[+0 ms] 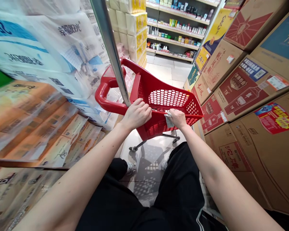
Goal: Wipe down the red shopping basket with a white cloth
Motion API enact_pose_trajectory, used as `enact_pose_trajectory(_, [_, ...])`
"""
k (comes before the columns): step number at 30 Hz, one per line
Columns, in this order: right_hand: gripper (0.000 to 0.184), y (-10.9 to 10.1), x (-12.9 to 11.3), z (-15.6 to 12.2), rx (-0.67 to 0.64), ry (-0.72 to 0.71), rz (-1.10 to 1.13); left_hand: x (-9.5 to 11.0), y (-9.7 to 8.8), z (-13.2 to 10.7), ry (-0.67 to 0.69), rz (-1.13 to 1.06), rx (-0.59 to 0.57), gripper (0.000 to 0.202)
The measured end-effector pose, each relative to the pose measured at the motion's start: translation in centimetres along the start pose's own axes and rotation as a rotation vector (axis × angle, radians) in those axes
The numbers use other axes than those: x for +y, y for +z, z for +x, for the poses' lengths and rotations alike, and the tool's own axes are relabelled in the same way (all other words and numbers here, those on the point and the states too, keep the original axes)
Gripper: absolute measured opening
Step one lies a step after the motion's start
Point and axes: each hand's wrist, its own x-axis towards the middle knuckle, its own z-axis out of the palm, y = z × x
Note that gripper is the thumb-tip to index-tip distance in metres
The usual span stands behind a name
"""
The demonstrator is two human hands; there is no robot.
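A red plastic shopping cart [136, 128] with perforated sides stands in front of me, turned sideways. My left hand [137, 113] is closed over its near rim, just right of where a metal pole [110, 41] meets the rim. Farther right on the same rim, my right hand [177, 117] is closed around a crumpled pale grey-white cloth [169, 120]. Part of the cloth hangs down over the outside of the cart. Honeycomb-like holes show in the far wall, and I see no goods in the visible part of the basket.
Wrapped paper packs [62, 35] are piled on the left, with orange packs [29, 118] below. Stacked cardboard cartons [250, 160] line the right side. Shelves of bottles and boxes [178, 27] stand across the tiled floor [159, 65] ahead. The cart's caster [133, 149] is near my feet.
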Motion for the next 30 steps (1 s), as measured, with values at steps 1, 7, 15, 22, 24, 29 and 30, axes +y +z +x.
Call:
enact_pose_trajectory(1, [0.063,-0.1,-0.1,0.1,-0.003,0.010,0.011,-0.2,-0.2,-0.2,-0.006,-0.016,0.029,0.028])
enact_pose_trajectory(7, [0.069,-0.5,-0.4,0.6,-0.017,0.079,0.078,-2.6,-1.5,-2.2,-0.057,-0.074,0.162,0.025])
enact_pose_trajectory(15, [0.071,-0.4,-0.2,0.6,-0.019,0.094,0.091,-5.0,-1.2,-3.2,-0.512,-0.182,0.433,0.028])
enact_pose_trajectory(22, [0.069,-0.5,-0.3,0.7,0.018,0.098,0.088,-4.4,-3.3,-1.1,-0.894,-0.271,0.147,0.046])
enact_pose_trajectory(24, [0.068,-0.4,-0.4,0.7,0.021,0.095,0.085,-4.2,-4.5,-0.1,-0.936,-0.254,0.026,0.044])
enact_pose_trajectory(29, [0.064,0.1,-0.5,0.5,0.042,0.076,0.054,-4.2,-6.3,1.2,-0.934,-0.309,-0.198,0.034])
enact_pose_trajectory(30, [0.063,0.1,-0.6,0.4,0.051,0.078,0.043,-4.3,-6.4,1.2,-0.937,-0.314,-0.208,0.035])
